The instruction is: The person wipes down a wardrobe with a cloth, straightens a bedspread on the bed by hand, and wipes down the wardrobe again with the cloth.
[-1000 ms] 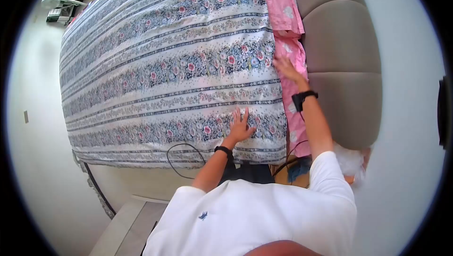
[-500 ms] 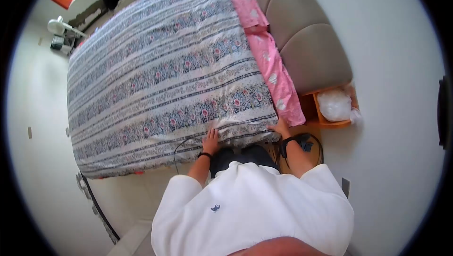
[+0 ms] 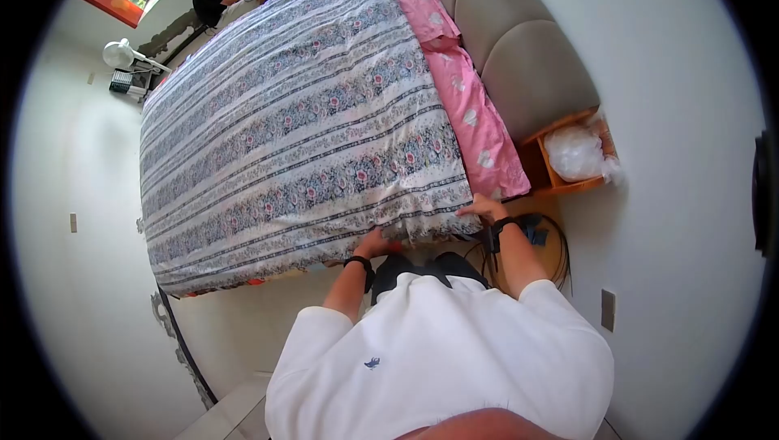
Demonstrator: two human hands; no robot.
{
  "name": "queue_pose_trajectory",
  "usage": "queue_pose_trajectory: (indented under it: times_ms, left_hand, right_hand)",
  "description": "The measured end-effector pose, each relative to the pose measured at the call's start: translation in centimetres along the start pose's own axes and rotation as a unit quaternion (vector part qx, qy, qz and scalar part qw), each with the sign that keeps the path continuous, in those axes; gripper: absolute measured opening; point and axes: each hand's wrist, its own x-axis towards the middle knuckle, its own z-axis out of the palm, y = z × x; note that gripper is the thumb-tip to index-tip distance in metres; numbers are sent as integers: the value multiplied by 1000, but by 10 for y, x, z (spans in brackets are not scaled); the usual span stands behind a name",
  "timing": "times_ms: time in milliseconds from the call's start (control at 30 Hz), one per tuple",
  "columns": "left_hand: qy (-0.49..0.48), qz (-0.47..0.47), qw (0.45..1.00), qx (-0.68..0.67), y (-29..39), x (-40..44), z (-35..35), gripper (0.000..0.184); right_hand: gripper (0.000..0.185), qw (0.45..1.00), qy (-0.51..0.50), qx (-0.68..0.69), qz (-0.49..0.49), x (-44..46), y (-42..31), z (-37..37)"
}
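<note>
A floral striped cover (image 3: 324,140) lies over the bed, with small creases near its front edge. Beside it, a pink sheet or pillow with white hearts (image 3: 466,107) runs along the grey padded headboard (image 3: 527,58). My left hand (image 3: 376,243) is at the cover's near edge, its fingers partly hidden by the fabric. At the near right corner of the cover, my right hand (image 3: 484,208) touches the fabric with thumb and fingers apart. Both wrists wear black bands.
A wooden shelf (image 3: 560,188) with a clear plastic bag (image 3: 574,153) stands right of the bed. Black cable (image 3: 565,253) coils near a round wooden stool. A person in black (image 3: 208,0) sits beyond the bed's far side. A white fan (image 3: 118,53) stands far left.
Both hands have moved from the top of the cover to its near edge; the left fingers now go under or behind it. The view has shifted, showing the shelf and the other person.
</note>
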Motion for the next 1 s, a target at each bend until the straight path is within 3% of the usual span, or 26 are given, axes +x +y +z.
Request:
queue_pose_trajectory:
  times_ms: [33, 100, 133, 200, 267, 300, 367, 433, 500, 567, 633, 700, 733, 767, 800, 833, 867, 967, 1000]
  left_hand:
    - [-1, -2, 1000, 1, 0, 8, 10, 73]
    - [32, 144, 978, -146, 3, 32, 35, 83]
    - [29, 143, 978, -146, 25, 31, 37, 83]
    - [-32, 121, 969, -212, 90, 27, 33, 90]
    - [-55, 221, 936, -267, 109, 52, 48, 91]
    - [-63, 229, 945, -223, 114, 70, 54, 92]
    - [-72, 247, 952, -162, 125, 86, 63, 92]
    - [-87, 161, 968, -172, 147, 78, 60, 94]
    - [-7, 225, 974, -38, 148, 81, 71, 100]
    - [-19, 238, 971, -27, 151, 81, 79, 101]
    - [-23, 246, 969, -15, 160, 70, 79, 103]
    - [2, 114, 992, 48, 184, 43, 62, 105]
    - [69, 153, 985, 27, 169, 61, 73, 105]
    - [70, 117, 990, 25, 173, 58, 69, 112]
    - [49, 64, 996, -42, 160, 80, 75, 118]
    - [30, 11, 993, -113, 150, 104, 80, 123]
    - [-20, -14, 994, -107, 156, 106, 74, 127]
    - [-73, -69, 991, -89, 164, 82, 65, 131]
    - [-62, -30, 994, -84, 158, 91, 69, 128]
  right_hand:
    - [55, 1000, -1, 2, 1, -2, 0, 0]
    - [47, 992, -56, -114, -1, 1, 5, -8]
    - [43, 981, -85, -172, -1, 0, 8, -10]
    - [43, 984, -94, -152, -10, -8, 7, -5]
    - [39, 986, -79, -149, 9, -10, 22, 3]
    - [39, 987, -75, -137, 18, -20, 24, 9]
    - [33, 992, -66, 62, -86, -41, 24, 28]
    - [31, 998, 18, -43, -52, -31, 55, 34]
    - [34, 999, 36, 13, 24, -32, 73, 41]
    - [35, 994, 74, 70, 32, -39, 76, 47]
    - [34, 991, 113, -24, 60, -53, 59, 51]
    - [31, 989, 124, -26, 80, -72, 26, 63]
    - [33, 981, 129, 141, 26, -65, 38, 74]
    - [35, 943, 135, 302, -30, -63, 56, 94]
    - [35, 936, 151, 318, -23, -74, 38, 106]
    - [36, 986, 130, 100, 20, -91, -12, 103]
    - [37, 986, 92, -122, 68, -98, -40, 104]
    - [41, 983, 165, -74, 40, -78, -11, 127]
    - [41, 984, 157, -71, 52, -73, -1, 127]
